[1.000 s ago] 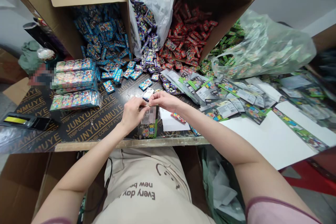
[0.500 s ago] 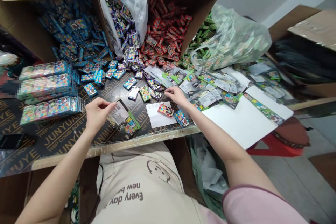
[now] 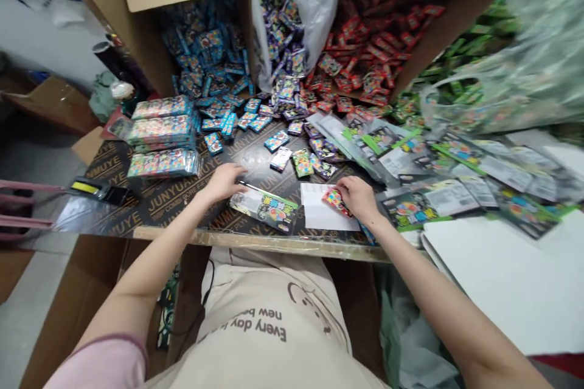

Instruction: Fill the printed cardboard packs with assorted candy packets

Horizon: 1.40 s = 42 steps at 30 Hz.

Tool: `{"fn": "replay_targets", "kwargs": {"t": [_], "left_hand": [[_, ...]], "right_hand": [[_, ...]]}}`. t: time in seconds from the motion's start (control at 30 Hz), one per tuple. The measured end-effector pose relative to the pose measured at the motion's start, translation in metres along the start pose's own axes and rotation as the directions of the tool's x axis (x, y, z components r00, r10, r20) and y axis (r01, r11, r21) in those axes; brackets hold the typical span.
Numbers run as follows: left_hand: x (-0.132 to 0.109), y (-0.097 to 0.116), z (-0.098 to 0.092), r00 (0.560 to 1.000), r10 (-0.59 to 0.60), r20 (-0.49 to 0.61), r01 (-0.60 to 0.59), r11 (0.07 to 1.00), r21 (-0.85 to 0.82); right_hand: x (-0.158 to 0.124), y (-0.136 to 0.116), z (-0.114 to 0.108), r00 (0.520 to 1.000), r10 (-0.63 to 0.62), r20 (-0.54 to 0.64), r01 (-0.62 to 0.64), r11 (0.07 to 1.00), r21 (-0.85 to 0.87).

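My left hand pinches the open end of a printed clear plastic bag with a green edge, which lies slanted near the table's front. My right hand has its fingers closed on a small red printed box. Beneath that box is a white folded sheet. A blue box is partly hidden under my right wrist. Just beyond the sheet lie a green box, a white-and-purple box and a blue box.
Cartons of blue boxes and red boxes stand behind, with a bag of purple boxes between. Filled packs are stacked at left, near a black-and-yellow tool. Printed bags and white sheets lie right.
My right hand has moved from beside the bag pile onto the red box. The bag in my left hand has turned to lie flatter. The camera view has swung left.
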<state>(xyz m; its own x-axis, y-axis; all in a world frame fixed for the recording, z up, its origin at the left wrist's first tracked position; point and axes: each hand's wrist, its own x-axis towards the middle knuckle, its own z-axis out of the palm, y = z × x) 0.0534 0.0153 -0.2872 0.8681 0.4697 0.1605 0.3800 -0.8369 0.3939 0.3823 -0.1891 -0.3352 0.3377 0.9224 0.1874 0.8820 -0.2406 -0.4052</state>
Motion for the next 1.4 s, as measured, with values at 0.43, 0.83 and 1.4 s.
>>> {"fn": "replay_targets", "kwargs": {"t": [0.43, 0.83, 1.4], "left_hand": [[0.041, 0.066, 0.016, 0.928, 0.054, 0.369, 0.069, 0.948, -0.311], [-0.007, 0.088, 0.002, 0.896, -0.332, -0.296, -0.060, 0.570, -0.820], [0.000, 0.104, -0.024, 0.931, -0.156, -0.330, -0.077, 0.800, -0.595]], "right_hand": [[0.002, -0.041, -0.031, 0.951, 0.256, -0.172, -0.154, 0.876, 0.456], [0.008, -0.182, -0.025, 0.964, 0.184, -0.190, 0.024, 0.656, 0.754], [-0.014, -0.193, -0.041, 0.942, 0.250, -0.223, -0.017, 0.700, 0.714]]}}
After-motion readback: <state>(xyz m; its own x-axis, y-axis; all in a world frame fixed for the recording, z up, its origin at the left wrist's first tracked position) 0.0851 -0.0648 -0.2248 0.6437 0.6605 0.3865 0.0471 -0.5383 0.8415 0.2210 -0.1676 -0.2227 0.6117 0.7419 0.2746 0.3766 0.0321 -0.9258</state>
